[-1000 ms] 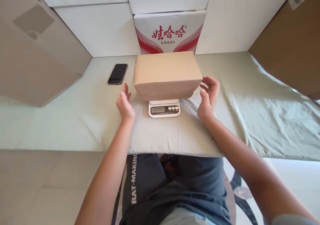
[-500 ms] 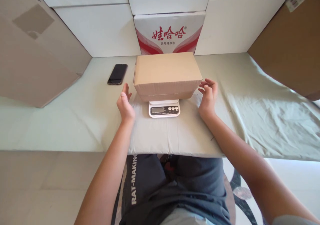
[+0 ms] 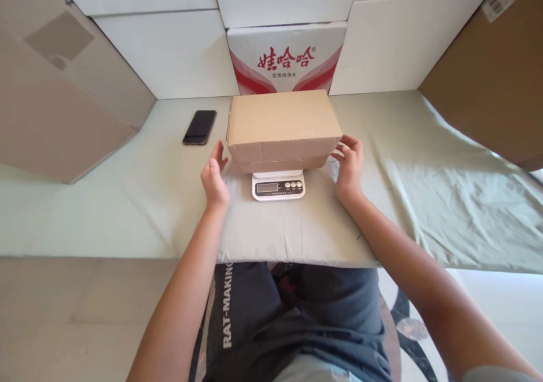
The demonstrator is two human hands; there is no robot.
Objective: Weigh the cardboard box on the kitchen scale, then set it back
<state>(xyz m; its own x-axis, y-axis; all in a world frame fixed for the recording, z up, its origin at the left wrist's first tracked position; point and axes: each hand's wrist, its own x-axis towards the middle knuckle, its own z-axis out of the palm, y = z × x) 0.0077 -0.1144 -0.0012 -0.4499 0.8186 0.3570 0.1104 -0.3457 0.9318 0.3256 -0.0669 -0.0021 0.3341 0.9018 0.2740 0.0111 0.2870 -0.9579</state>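
Note:
A closed brown cardboard box rests on a small white kitchen scale in the middle of the table. My left hand stands on edge just left of the box's lower corner, fingers apart, a small gap between them and the cardboard. My right hand is at the box's right end, its fingertips at or touching the lower right corner. Neither hand has a hold on anything. The scale's display and three buttons face me.
A pale green cloth covers the table. A black phone lies at the back left. A red-and-white printed carton stands behind the box, with white panels around it and large brown cardboard sheets at both sides.
Both hands have drawn in toward the box's ends; the right hand has moved left up to the box's corner. The box and scale have not moved.

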